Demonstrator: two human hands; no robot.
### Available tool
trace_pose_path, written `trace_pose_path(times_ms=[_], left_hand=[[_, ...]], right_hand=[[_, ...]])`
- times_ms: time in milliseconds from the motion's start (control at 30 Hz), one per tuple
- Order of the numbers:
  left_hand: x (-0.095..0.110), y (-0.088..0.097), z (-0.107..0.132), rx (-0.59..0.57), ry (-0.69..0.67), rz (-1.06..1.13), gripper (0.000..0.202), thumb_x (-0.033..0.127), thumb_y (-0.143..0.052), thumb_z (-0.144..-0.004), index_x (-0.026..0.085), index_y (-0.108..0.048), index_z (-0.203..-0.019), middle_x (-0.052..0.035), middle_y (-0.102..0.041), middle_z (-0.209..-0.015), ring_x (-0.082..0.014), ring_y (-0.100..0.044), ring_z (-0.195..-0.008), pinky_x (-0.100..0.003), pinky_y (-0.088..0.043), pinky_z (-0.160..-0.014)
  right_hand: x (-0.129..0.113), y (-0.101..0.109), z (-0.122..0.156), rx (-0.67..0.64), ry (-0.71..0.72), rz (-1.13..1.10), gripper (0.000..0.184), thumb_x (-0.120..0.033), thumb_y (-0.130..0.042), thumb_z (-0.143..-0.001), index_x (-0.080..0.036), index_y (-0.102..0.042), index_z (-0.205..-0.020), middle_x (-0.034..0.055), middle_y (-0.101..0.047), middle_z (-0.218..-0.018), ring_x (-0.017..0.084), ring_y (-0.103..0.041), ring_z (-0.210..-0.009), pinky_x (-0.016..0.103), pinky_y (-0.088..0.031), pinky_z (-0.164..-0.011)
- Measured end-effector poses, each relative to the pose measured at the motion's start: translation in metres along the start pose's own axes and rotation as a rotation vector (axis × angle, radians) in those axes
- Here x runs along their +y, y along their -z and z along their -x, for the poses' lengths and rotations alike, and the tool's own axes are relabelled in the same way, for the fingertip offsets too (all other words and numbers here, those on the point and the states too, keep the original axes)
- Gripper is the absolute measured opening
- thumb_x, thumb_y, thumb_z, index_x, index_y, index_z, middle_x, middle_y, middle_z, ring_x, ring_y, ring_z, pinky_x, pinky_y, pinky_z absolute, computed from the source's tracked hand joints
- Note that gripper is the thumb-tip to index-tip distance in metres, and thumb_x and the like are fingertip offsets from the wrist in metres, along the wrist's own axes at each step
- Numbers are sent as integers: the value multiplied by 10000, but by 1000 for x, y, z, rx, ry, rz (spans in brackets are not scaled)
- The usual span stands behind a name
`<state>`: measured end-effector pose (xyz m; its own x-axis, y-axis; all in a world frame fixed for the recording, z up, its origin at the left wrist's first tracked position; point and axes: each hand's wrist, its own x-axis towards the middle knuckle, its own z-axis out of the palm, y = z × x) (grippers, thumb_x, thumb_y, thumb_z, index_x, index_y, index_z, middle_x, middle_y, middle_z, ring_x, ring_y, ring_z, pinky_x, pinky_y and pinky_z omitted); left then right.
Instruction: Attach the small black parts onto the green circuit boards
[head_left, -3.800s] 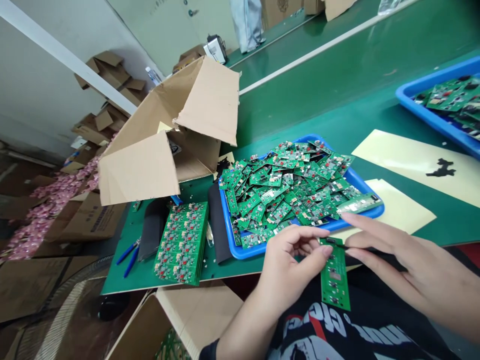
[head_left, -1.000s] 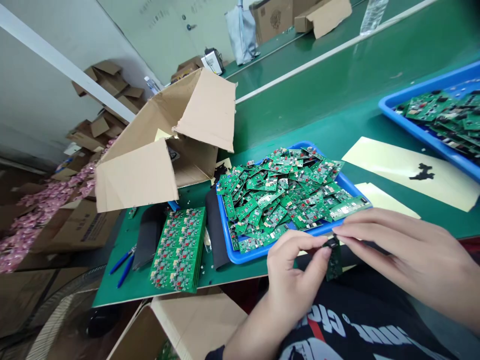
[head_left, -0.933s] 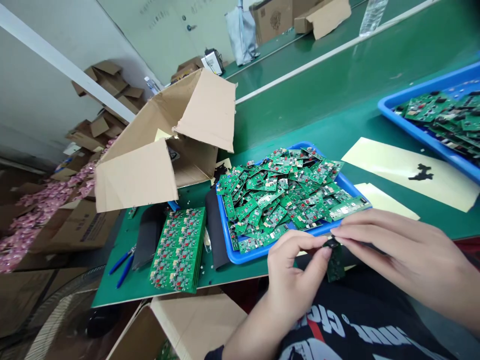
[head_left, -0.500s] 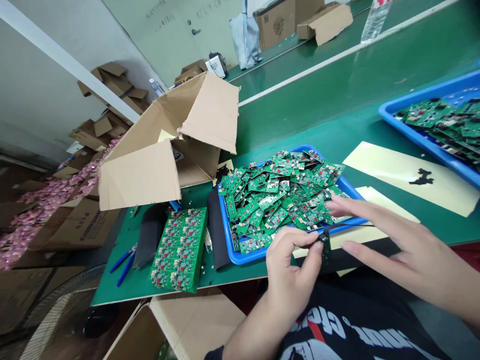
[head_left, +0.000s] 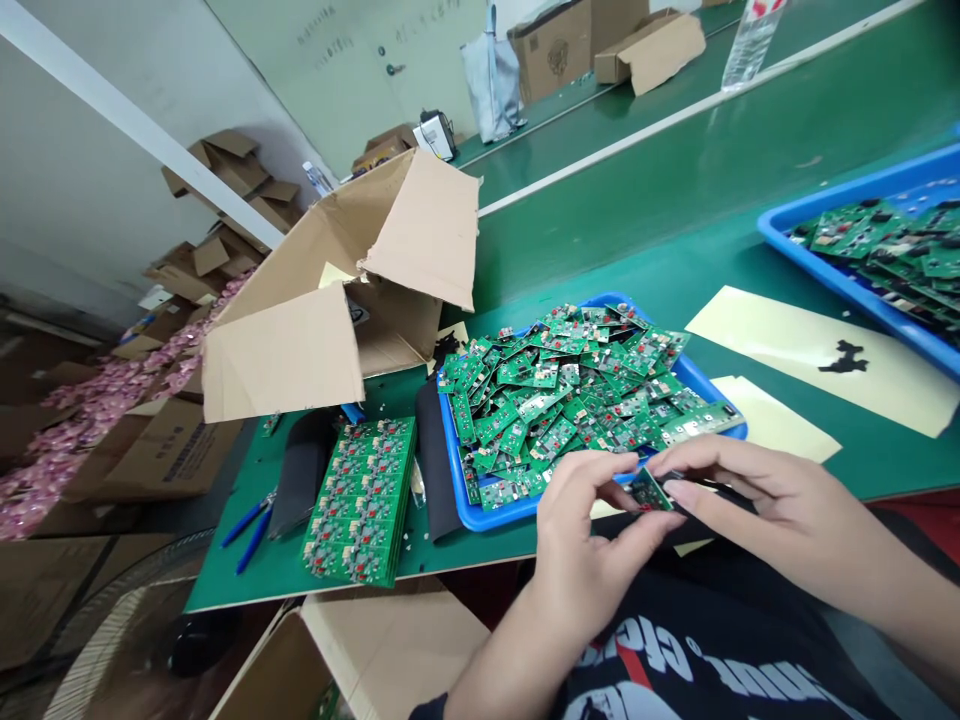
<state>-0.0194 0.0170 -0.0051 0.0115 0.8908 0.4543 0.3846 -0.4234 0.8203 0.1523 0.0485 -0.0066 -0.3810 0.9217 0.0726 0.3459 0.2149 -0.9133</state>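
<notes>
A small green circuit board is pinched between both my hands just in front of the table edge, over my lap. My left hand grips its left end with thumb and fingers closed. Fingertips of my right hand close on its right end. Right behind the hands stands a blue tray heaped with several small green boards.
A stack of uncut board panels lies left of the tray, with blue-handled pliers further left. An open cardboard box stands behind. Yellow sheets and a second blue tray of boards lie right.
The long strip held 3.8 s ago has shrunk to one small piece. Half a second ago my right hand reached open over the tray; now it is back pinching the small board.
</notes>
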Motion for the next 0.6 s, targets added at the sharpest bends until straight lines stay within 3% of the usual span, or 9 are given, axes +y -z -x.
trace_pose_path(times_ms=[133,300,400,500,600], left_hand=[[-2,2,-1,-71,1,-31,276,342,-708,-841,170,-657,-1051,-64,-670,-913,-142,-658,-714,-243,-575,-596],[-4,4,-3,-3,-207,-207,273,260,-702,-856,151,-632,-1097,-65,-703,-874,-166,-653,-754,-293,-551,-659],[-3,6,-5,30,-305,-251,281,197,-710,-847,134,-626,-1107,-56,-703,-835,-168,-635,-758,-307,-536,-693],[-4,9,-8,46,-322,-289,255,207,-669,-878,114,-628,-1112,-71,-698,-846,-181,-642,-805,-317,-552,-726],[-5,18,-10,108,-323,-369,244,204,-641,-896,109,-634,-1120,-99,-690,-918,-199,-659,-871,-329,-569,-753]], right_hand=[[2,0,0,84,217,69,126,-278,-551,-912,-272,-669,-956,5,-746,-886,168,-727,-780,218,-606,-675],[3,7,-3,92,501,145,152,-141,-547,-886,-258,-633,-932,18,-713,-937,151,-709,-905,210,-592,-779],[5,11,-4,111,610,226,220,-95,-529,-881,-256,-651,-966,30,-696,-958,161,-691,-965,278,-565,-909],[6,16,-1,59,670,281,255,-73,-526,-869,-268,-653,-972,19,-700,-967,168,-698,-938,376,-490,-1047],[11,29,12,5,600,298,242,-125,-568,-864,-293,-661,-1012,21,-708,-1038,220,-687,-999,420,-457,-1088]])
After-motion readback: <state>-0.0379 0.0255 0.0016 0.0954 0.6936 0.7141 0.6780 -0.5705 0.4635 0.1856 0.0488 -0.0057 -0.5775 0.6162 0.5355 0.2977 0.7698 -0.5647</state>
